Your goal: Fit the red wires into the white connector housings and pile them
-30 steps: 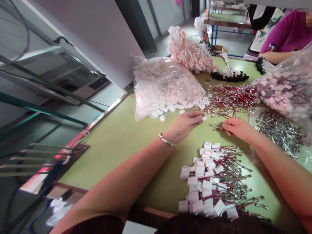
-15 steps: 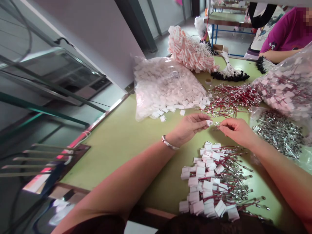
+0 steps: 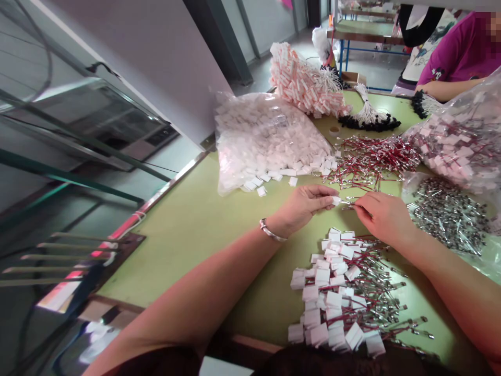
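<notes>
Currently the left hand [image 3: 301, 206] pinches a small white connector housing [image 3: 335, 200] between thumb and fingertips, held just above the green table [image 3: 188, 224]. Right hand [image 3: 381, 214] has its fingers closed on a thin metal-tipped wire lead [image 3: 349, 203]; the lead's free end meets the housing, so the two hands nearly touch. Lead's long axis runs roughly left–right across the view, tip pointing toward the left hand. Housing orientation too small to tell. Near the wrists: a pile of finished housings with red wires [image 3: 344, 287]. Beyond the hands: loose red wires [image 3: 371, 159] and a bag of white housings [image 3: 266, 136].
</notes>
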The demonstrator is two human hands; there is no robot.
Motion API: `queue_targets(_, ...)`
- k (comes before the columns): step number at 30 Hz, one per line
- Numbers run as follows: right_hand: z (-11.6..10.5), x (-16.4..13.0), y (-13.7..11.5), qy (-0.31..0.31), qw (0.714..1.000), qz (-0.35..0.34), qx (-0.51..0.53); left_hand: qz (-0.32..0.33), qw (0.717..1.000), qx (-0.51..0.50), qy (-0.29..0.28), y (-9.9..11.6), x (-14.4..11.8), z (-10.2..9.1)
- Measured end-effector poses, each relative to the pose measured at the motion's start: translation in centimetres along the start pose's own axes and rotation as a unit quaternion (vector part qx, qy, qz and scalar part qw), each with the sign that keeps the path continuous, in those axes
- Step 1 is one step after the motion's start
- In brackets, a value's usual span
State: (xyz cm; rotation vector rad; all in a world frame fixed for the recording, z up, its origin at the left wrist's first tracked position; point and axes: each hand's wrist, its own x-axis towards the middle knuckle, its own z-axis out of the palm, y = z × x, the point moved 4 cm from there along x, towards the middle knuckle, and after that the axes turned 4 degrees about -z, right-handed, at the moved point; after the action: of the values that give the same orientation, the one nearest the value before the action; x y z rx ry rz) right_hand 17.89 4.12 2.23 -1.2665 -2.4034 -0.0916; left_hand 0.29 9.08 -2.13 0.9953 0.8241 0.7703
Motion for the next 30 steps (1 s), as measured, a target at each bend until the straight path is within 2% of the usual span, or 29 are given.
queue_targets(4,0.2,0.0,0.0,-0.018,0.997,0.041,0.062,0.016,0.999,0.051,0.005,0.1,0.1,-0.1)
queue_targets(7,0.1,0.2,0.3,-0.033,0.986,0.075,0.144,0.020,0.998,0.063,0.000,0.2,0.0,-0.1)
queue_targets(10,0.0,0.3,0.6,-0.043,0.978,0.100,0.177,0.014,0.997,0.082,-0.007,0.2,0.0,-0.1)
queue_targets(14,0.4,0.3,0.8,-0.077,0.985,0.110,0.105,-0.014,0.992,0.121,-0.011,-0.1,0.0,0.2)
queue_targets(18,0.8,0.1,0.2,-0.062,0.994,0.090,0.014,-0.026,0.996,0.083,0.000,-0.6,0.1,0.6)
queue_targets(24,1.7,0.0,-0.7,-0.066,0.995,0.041,0.061,-0.027,0.997,0.064,-0.023,-1.1,0.0,0.8)
queue_targets(27,2.1,-0.1,-0.6,-0.089,0.993,0.033,0.072,-0.027,0.995,0.089,-0.036,-1.3,-0.1,1.1)
queue_targets(30,2.1,-0.3,-0.4,-0.106,0.990,0.044,0.085,-0.012,0.988,0.146,-0.050,-0.6,-0.3,1.5)
